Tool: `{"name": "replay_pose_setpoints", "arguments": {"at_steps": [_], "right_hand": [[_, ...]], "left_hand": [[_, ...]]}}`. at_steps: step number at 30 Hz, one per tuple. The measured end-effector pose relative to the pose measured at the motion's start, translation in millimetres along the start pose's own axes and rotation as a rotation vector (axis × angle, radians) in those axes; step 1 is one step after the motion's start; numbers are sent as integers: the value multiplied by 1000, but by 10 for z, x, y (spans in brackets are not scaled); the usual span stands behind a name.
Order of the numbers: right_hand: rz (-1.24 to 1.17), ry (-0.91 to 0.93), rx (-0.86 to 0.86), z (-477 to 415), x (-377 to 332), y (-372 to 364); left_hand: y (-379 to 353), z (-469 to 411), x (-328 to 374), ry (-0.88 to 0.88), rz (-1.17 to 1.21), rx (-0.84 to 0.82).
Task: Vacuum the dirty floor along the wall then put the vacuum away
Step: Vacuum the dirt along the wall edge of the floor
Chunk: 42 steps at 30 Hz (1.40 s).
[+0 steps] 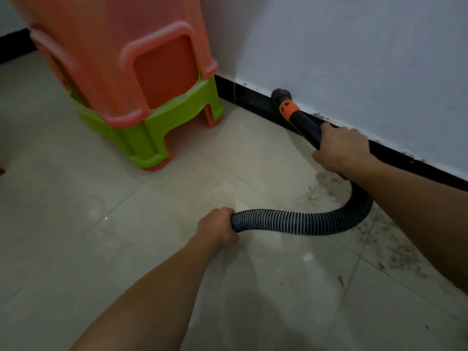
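My right hand [342, 148] grips the black rigid tube of the vacuum nozzle [302, 124], which has an orange collar [287, 107]. Its round brush tip [279, 93] presses against the top edge of the black baseboard [248, 100] below the white wall. A ribbed black hose [304, 222] curves from under my right forearm down and left to my left hand [219, 230], which grips it. Grey dust and crumbs [395, 249] lie on the beige tiles along the wall, to the right of the hose. The vacuum's body is out of view.
A stack of plastic stools, orange [126, 59] over green [152, 133], stands in the corner left of the nozzle, close to the baseboard. Beige tile floor [88, 224] spreads out to the left and front.
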State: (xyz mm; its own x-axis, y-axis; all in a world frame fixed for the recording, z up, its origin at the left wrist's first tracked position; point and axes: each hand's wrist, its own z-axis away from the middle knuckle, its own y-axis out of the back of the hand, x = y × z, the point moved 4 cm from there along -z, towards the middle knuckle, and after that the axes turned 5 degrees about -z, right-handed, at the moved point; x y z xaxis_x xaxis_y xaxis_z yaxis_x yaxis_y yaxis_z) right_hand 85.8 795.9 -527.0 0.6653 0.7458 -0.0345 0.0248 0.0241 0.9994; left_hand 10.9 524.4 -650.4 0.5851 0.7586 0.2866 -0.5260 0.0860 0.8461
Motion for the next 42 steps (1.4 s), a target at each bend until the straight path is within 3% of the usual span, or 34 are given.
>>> {"name": "replay_pose_setpoints", "arguments": {"at_steps": [9,15,20,25,31,35,38,42], "right_hand": [[-29,-234,-7,1247,1303,-71],[-293,-425,-65,1808,1827,-77],[-644,-421,-135,1791,1815,-139],[-711,-396,-264,1573,1606,-314],[-1072,-634,-321,1445,1654,-502],[-1369,-696,-593,1537,1865,-311],[-1366,-674,-698,1600,1870,-288],[-1243,-644,-488,1439,1825,-338]], "left_hand": [[-290,-29,1059,-246,-166,-112],[-535,90,1477,-347,-255,-175],[-485,71,1402,-331,-238,-185],[-424,68,1183,-276,-237,-210],[-298,6,845,-149,-171,-158],[-320,-59,905,-143,-133,-181],[-450,-67,1019,-193,-166,-253],[-423,-95,874,-135,-202,-221]]}}
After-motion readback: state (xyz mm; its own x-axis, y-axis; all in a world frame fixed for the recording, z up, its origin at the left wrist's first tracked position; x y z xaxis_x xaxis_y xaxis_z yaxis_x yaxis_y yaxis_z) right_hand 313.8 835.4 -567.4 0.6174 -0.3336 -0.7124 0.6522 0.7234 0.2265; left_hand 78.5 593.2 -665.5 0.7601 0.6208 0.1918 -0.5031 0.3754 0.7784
